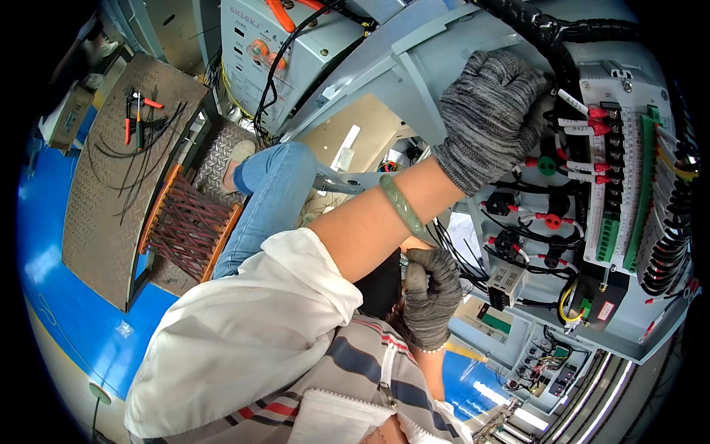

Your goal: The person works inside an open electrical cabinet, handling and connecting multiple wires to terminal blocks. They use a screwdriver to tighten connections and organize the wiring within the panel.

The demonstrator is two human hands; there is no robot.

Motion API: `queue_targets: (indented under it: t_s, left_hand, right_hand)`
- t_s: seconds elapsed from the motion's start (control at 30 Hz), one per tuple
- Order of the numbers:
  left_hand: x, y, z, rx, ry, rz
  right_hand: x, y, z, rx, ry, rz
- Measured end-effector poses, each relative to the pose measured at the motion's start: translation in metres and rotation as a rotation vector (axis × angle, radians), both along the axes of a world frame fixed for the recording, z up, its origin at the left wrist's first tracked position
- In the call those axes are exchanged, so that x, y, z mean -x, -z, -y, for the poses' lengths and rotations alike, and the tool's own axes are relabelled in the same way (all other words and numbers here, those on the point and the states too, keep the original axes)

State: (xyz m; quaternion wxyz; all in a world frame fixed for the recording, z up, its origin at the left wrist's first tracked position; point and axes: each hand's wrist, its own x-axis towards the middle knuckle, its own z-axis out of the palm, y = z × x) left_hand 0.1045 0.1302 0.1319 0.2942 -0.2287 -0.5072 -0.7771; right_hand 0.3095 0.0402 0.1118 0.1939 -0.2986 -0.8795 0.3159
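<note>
Floor: a blue workshop floor (pixel 52 244) runs down the left, with a dark checker-plate step (pixel 111 192) lying on it.
Step load: two red-handled hand tools (pixel 137 111) and a loose scatter of black cable ties (pixel 140 159) lie on the far end of the plate.
Cabinet: an open grey control cabinet (pixel 592 222) fills the right side; it holds white terminal blocks (pixel 621 163), two green connector strips (pixel 608 237), several red and black round fittings (pixel 551 220) and bundles of black wires (pixel 665 251).
Second box: a grey electrical box (pixel 288 52) sits far and centre, with two orange knobs on its face and an orange-handled tool on top.
Left hand: the left hand (pixel 492 118), in a grey knit glove, reaches far into the cabinet; its fingers are curled against the panel at the upper left of the terminal blocks, and whether they pinch anything cannot be told.
Wrist: one green bangle (pixel 403 207) rings the left forearm.
Right hand: the right hand (pixel 431 296), also in a grey knit glove, hangs near the body just below the left forearm, fingers closed into a loose fist; what it holds, if anything, is hidden.
Clothing: a white sleeve (pixel 244 333) and blue jeans (pixel 266 192) show in the near middle.
</note>
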Motion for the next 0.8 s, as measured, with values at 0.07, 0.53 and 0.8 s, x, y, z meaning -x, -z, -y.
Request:
queue_targets:
  t_s: [0.07, 0.53, 0.8]
  left_hand:
    - [0.0, -0.001, 0.002, 0.029, -0.007, 0.005]
    - [0.004, -0.002, -0.002, -0.038, -0.012, -0.028]
    - [0.006, -0.002, 0.003, -0.03, 0.016, -0.041]
  right_hand:
    - [0.002, -0.002, 0.001, -0.025, -0.024, 0.015]
    - [-0.002, 0.007, 0.0, 0.006, -0.067, 0.071]
    - [0.0, 0.008, -0.001, 0.034, -0.105, 0.107]
